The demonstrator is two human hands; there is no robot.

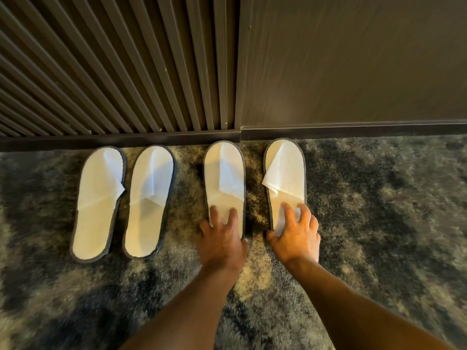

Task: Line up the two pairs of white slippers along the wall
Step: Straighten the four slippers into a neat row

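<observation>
wall: dark skirting (353,130) runs across mid frame, slatted panel (101,72) upper left, plain panel upper right
floor: mottled dark carpet (379,210), lower half of frame
left pair: two white slippers (97,205) (149,200) left of centre, toes near the skirting, heels toward bottom, just beside each other, the far-left one leaning a bit
right pair: third slipper (223,178) and fourth slipper (285,170) at centre, toes touching or nearly touching the skirting, a carpet gap between them
left hand: left hand (222,238) flat on heel of third slipper, fingers spread, pressing down not pinching; grip open, nothing lifted
right hand: right hand (297,231) on heel of fourth slipper, fingers curled and splayed, thumb at its left edge; loose grip, cannot tell if it clamps the sole
stage: looks like final nudging of the right pair; nearly done
risk 1: pushing heels forward could buckle the thin soles against the skirting
risk 2: uneven push would skew toes, so the right pair sits further up than the left pair
risk 3: folded upper on the fourth slipper sticks out left, may snag
risk 4: carpet pile drags, slipper may twist
</observation>
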